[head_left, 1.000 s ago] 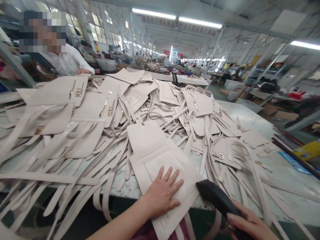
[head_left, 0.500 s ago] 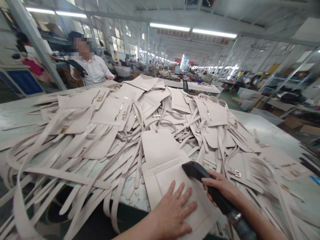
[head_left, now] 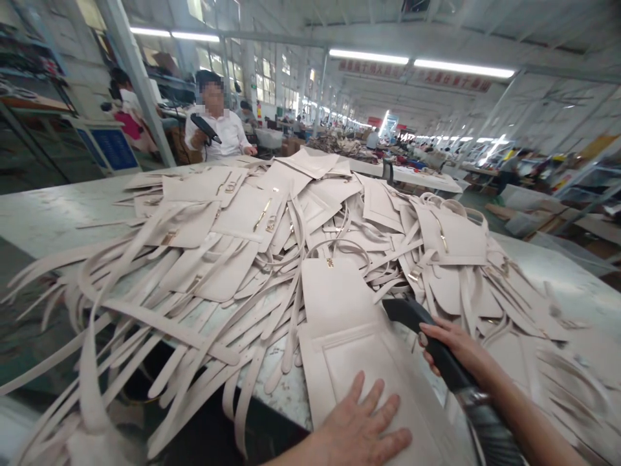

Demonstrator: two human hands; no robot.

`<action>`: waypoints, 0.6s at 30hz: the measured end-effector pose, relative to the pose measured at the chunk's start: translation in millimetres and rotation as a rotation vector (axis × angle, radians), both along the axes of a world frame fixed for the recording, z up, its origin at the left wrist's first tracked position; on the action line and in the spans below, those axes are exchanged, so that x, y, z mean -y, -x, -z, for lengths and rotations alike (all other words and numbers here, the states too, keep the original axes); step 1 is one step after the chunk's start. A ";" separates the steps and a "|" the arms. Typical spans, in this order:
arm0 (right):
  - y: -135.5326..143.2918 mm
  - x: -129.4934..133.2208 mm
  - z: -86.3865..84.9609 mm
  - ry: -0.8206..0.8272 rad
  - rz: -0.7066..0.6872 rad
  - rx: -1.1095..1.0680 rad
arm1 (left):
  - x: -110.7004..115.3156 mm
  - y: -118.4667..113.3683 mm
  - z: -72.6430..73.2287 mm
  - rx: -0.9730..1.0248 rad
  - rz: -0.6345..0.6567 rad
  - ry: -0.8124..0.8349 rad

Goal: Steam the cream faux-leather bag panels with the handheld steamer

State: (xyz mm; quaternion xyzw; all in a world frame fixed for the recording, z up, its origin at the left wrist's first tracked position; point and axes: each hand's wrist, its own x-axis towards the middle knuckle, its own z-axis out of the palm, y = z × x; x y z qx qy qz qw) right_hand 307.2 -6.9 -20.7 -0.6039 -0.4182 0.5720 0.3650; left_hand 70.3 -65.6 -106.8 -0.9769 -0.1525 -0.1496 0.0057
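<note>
A beige leather-like bag panel [head_left: 334, 291] lies in front of me, flap spread away from me, with a gold clasp [head_left: 330, 263] near the flap's far edge. My left hand [head_left: 363, 421] rests flat on the panel's near part, fingers spread. In my right hand [head_left: 449, 346] is a black nozzle tool [head_left: 422, 323] with a ribbed hose [head_left: 490, 421] at its rear. Its flat tip hangs by the panel's right edge; whether it touches cannot be made out. Under the left palm, part of the panel is hidden.
Beige bag pieces [head_left: 237, 210] with straps and gold buckles are heaped across the pale table [head_left: 43, 207]. Long straps [head_left: 165, 323] hang over the near left edge. Across the table, a person in a white shirt [head_left: 228, 133] holds a black tool [head_left: 206, 127].
My head view has swung left, so the scene sits further right. The nozzle tip has shifted from above the panel to its right edge. My left hand stays spread on the panel.
</note>
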 end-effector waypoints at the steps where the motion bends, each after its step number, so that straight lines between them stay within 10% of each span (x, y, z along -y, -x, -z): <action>1: 0.9 5.7 0.5 0.026 -0.016 -0.002 | -0.5 -0.1 1.4 0.005 -0.004 -0.031; 13: 2.2 -51.4 10.7 0.171 -0.090 0.142 | -0.1 -3.5 4.4 0.034 -0.044 -0.147; 18: 20.6 -33.9 1.4 -0.004 0.037 0.227 | 4.0 -2.2 5.6 0.048 -0.061 -0.150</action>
